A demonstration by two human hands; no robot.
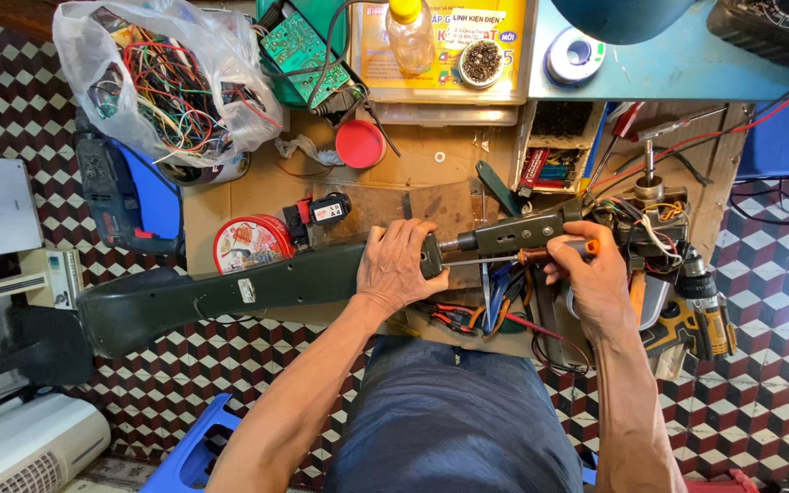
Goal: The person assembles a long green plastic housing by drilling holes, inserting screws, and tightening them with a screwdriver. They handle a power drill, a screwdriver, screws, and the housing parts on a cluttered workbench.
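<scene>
A long dark green tool housing (230, 292) lies across the low wooden workbench (394, 196), its thick end hanging off to the left. My left hand (399, 267) presses down on the housing near its narrow neck. My right hand (586, 274) grips a screwdriver with an orange handle (554, 253). The screwdriver's thin shaft (477, 261) points left into the end of the housing by my left fingers. A dark green metal bracket (518, 234) runs just above the shaft.
A clear bag of coloured wires (166, 82) sits at the back left. A red round tin (250, 243), a red lid (360, 143), a green circuit board (303, 50) and a cordless drill (707, 310) surround the bench. A blue stool (189, 452) stands on the checkered floor.
</scene>
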